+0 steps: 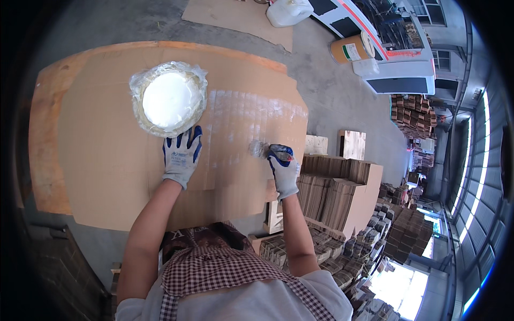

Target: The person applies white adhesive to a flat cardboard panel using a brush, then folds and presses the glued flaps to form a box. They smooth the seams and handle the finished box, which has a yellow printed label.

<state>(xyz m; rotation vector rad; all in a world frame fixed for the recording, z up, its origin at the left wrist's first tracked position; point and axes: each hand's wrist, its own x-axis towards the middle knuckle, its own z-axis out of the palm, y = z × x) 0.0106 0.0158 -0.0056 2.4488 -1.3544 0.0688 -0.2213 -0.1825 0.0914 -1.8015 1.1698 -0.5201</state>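
My left hand point(182, 156), in a white glove with blue fingertips, lies with fingers extended on the cardboard sheet point(107, 160). Its fingertips are at the near rim of a round basin point(138, 109) wrapped in clear plastic film. White liquid point(172, 100) fills the basin. My right hand point(284, 167), gloved the same way, is closed around a brush point(259, 149), whose pale, wet-looking head points left; the fingers hide most of its handle. Between the basin and that hand lie cardboard strips point(235, 120) side by side, with whitish wet smears across them.
A wooden tabletop point(48, 139) shows beneath the cardboard sheet. Close on the right stand stacks of folded cardboard point(332, 187), with bundled cardboard point(326, 243) lower down. On the floor beyond are a white jug point(289, 12), a brown drum point(350, 49) and a white machine point(399, 80).
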